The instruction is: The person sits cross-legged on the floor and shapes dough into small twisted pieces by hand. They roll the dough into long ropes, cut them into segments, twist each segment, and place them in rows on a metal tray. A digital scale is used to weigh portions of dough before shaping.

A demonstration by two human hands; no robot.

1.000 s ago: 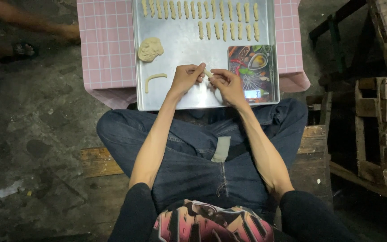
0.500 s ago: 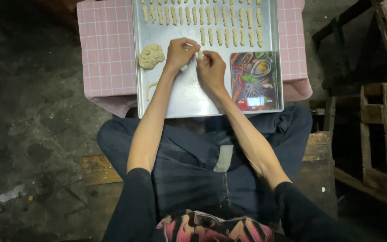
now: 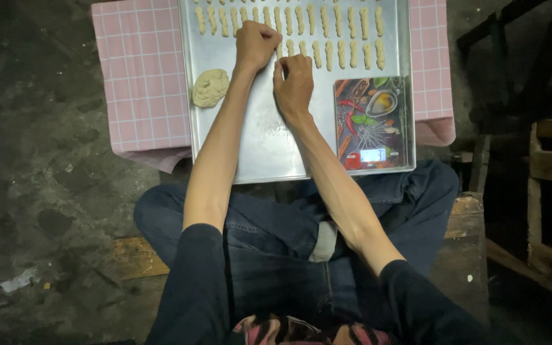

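Head view, looking down on a seated person working at a metal baking tray (image 3: pixel 260 147) that rests on a pink checked cloth (image 3: pixel 142 76). The left hand (image 3: pixel 257 41) and right hand (image 3: pixel 294 83) sit close together at the left end of the second row of dough sticks (image 3: pixel 340 54). Both are curled, fingertips meeting over a small piece of dough (image 3: pixel 279 56) pinched between them — only a sliver of it shows, so which hand bears the hold cannot be told.

A fuller row of sticks (image 3: pixel 289 19) lies along the tray's far edge, the pieces parallel and just apart from one another. A pale lump of dough (image 3: pixel 210 87) sits on the tray's left side, well apart from the rows. A flat kitchen scale (image 3: pixel 372 124) with a printed picture of spices and a small lit display occupies the near right corner.

Handling, as a judgement: the dough looks soft, light and easily dented. A stick is best taken near both ends with light fingertips and lowered flat — a firm squeeze at mid-length would likely thin or bend it. The bare metal may let pieces slide.
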